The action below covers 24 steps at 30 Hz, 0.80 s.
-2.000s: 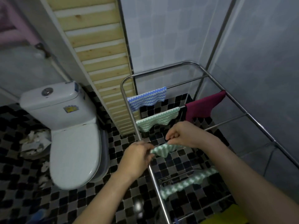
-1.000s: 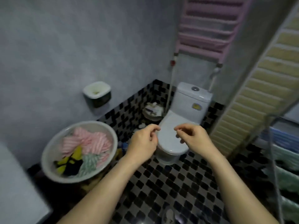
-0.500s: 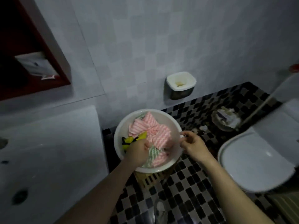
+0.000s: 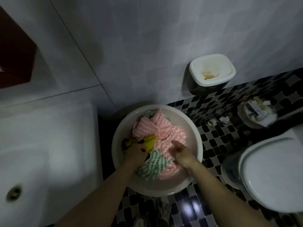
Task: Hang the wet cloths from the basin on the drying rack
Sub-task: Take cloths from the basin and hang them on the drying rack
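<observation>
Inside basin (image 4: pixel 199 141), L hand (image 4: pixel 136 154) gripped yellow cloth (image 4: pixel 150 141), fingers curled; R hand (image 4: pixel 182 154) hovered beside it over pink cloths (image 4: pixel 155 128), fingers apart.

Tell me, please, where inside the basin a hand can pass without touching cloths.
Bare basin wall shows along the right side, beside the pink cloths, and at the near rim, below the green cloth. Middle and left are crowded: the left hand grips the yellow cloth there, the right hand is over pink.

Black-and-white checkered floor (image 4: pixel 213 145) with white basin (image 4: pixel 157 189), toilet (image 4: pixel 270 174), full wastebasket (image 4: pixel 242 119), loose paper scraps (image 4: pixel 224 119).
</observation>
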### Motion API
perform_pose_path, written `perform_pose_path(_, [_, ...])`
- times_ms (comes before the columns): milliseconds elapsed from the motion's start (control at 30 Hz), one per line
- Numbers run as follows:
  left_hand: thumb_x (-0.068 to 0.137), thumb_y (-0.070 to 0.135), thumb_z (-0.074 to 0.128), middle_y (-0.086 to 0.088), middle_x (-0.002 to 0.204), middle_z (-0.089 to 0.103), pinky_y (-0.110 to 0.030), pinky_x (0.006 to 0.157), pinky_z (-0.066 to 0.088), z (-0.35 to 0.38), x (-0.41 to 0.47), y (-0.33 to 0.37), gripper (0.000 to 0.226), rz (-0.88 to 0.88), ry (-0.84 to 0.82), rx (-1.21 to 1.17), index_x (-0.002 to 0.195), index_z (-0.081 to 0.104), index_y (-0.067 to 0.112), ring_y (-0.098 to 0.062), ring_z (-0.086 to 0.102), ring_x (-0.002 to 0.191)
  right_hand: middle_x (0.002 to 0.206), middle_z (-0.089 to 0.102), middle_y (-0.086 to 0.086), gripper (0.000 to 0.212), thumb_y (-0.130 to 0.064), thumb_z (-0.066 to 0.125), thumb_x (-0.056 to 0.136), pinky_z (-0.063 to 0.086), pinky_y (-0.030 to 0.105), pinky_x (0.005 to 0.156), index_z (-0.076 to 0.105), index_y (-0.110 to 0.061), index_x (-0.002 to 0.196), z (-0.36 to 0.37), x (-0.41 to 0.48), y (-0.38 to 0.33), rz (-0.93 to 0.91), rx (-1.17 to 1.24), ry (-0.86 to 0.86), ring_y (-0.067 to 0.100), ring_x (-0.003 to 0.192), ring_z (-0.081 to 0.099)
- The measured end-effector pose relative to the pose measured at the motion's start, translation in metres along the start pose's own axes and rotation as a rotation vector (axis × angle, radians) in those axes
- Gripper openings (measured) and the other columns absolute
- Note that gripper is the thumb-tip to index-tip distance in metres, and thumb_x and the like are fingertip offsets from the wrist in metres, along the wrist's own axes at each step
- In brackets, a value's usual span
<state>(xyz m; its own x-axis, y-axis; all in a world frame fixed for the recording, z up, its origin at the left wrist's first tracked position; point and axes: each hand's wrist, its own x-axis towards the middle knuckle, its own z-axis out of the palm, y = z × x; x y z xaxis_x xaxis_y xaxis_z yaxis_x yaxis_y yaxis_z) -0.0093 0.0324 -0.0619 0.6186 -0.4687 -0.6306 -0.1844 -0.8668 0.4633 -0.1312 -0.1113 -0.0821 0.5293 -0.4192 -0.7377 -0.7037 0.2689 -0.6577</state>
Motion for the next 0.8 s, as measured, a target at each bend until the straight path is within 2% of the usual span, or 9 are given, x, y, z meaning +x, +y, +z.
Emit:
perform_pose_path(100, [0.088,0.016,0.066,-0.004,0.105,0.072,-0.034,0.087,0.050,-0.005,0.007,-0.002,0.010,-0.019,0.250,-0.310,0.092,0.075,0.020,-0.027,0.064,0.098,0.090,0.065,0.012,0.026,-0.001,0.059,0.091,0.045,0.017,0.050,0.065,-0.001,0.117,0.012,0.009,0.006,0.006,0.066,0.197,0.017,0.067,0.057])
perform_pose_path(200, [0.084,0.007,0.067,-0.003,0.082,0.070,-0.041,0.084,0.052,-0.018,0.008,0.003,0.028,-0.030,0.252,-0.722,0.067,0.073,0.029,-0.027,0.067,0.088,0.061,0.057,0.012,0.012,0.002,0.064,0.086,0.040,0.022,0.040,0.071,0.004,0.096,0.010,0.003,-0.001,0.100,0.389,0.285,0.017,0.045,0.048])
perform_pose_path(333, [0.086,-0.001,0.053,-0.005,0.083,0.069,-0.049,0.080,0.053,-0.039,-0.003,0.016,0.037,0.100,0.178,-0.931,0.077,0.071,0.030,-0.034,0.066,0.083,0.078,0.053,0.009,0.014,0.011,0.055,0.084,0.057,0.026,0.055,0.062,0.001,0.093,0.006,-0.022,-0.019,0.106,0.822,0.213,0.019,0.075,0.055])
perform_pose_path(400, [0.085,-0.006,0.055,-0.002,0.080,0.066,-0.035,0.071,0.054,-0.050,-0.015,0.029,0.035,0.205,0.209,-0.935,0.079,0.068,0.025,-0.026,0.065,0.079,0.072,0.047,0.004,0.022,0.012,0.049,0.083,0.057,0.025,0.056,0.056,-0.006,0.072,0.004,-0.040,-0.029,0.061,0.851,0.185,0.012,0.072,0.051])
perform_pose_path(467, [0.083,-0.012,0.058,0.001,0.082,0.066,-0.016,0.060,0.051,-0.064,-0.034,0.043,0.031,0.295,0.179,-0.936,0.081,0.064,0.018,-0.006,0.066,0.072,0.067,0.043,0.002,0.029,0.011,0.047,0.082,0.051,0.023,0.049,0.055,-0.011,0.065,0.003,-0.063,-0.040,-0.036,0.756,0.134,0.009,0.058,0.046])
perform_pose_path(500, [0.081,-0.012,0.061,0.004,0.080,0.067,-0.013,0.056,0.049,-0.071,-0.043,0.048,0.029,0.350,0.141,-0.923,0.080,0.063,0.017,0.000,0.065,0.067,0.072,0.048,0.003,0.026,0.008,0.051,0.081,0.049,0.023,0.050,0.063,-0.015,0.074,0.003,-0.074,-0.046,-0.114,0.661,0.082,0.010,0.057,0.049])
perform_pose_path(600, [0.077,-0.012,0.064,0.008,0.073,0.073,-0.016,0.068,0.051,-0.090,-0.062,0.060,0.035,0.547,-0.055,-0.722,0.079,0.067,0.022,-0.001,0.067,0.072,0.125,0.056,-0.006,0.065,0.000,0.070,0.072,0.054,0.032,0.083,0.060,-0.039,0.123,0.005,-0.103,-0.066,-0.434,0.245,-0.048,0.011,0.106,0.061])
perform_pose_path(667, [0.077,-0.010,0.065,0.008,0.076,0.073,-0.020,0.084,0.049,-0.097,-0.067,0.070,0.038,0.658,-0.122,-0.528,0.079,0.068,0.028,0.000,0.069,0.081,0.132,0.057,-0.007,0.075,0.005,0.071,0.073,0.053,0.036,0.087,0.053,-0.034,0.134,0.008,-0.109,-0.082,-0.563,0.064,-0.117,0.014,0.109,0.060])
perform_pose_path(800, [0.081,-0.009,0.067,0.014,0.080,0.070,-0.011,0.076,0.047,-0.102,-0.074,0.079,0.038,0.791,-0.115,-0.528,0.083,0.068,0.030,0.008,0.064,0.075,0.090,0.073,0.016,0.017,-0.004,0.072,0.082,0.054,0.045,0.075,0.072,-0.010,0.098,0.010,-0.123,-0.092,-0.604,-0.110,0.189,0.023,0.074,0.064])
